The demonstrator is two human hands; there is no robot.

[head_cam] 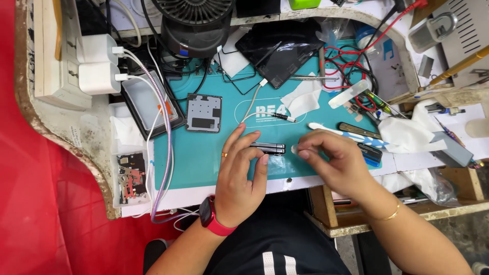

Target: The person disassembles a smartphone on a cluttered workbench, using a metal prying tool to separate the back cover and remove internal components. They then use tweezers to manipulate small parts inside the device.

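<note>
A dark, slim folded phone [269,148] lies edge-up on the teal work mat [198,153]. My left hand [239,175], with a ring and a red wristwatch, grips it between thumb and fingers from the left. My right hand [333,160], with a gold bangle, pinches a small white piece [295,149] at the phone's right end. A thin clear film [277,164] lies under the phone.
A grey phone back panel [204,112] and a white cable with a probe tip [270,116] lie on the mat. A black tray [149,104], chargers [98,63], a fan [196,23], a dark tablet [282,51], red wires, tweezers, screwdrivers and white tissues [407,133] crowd the bench.
</note>
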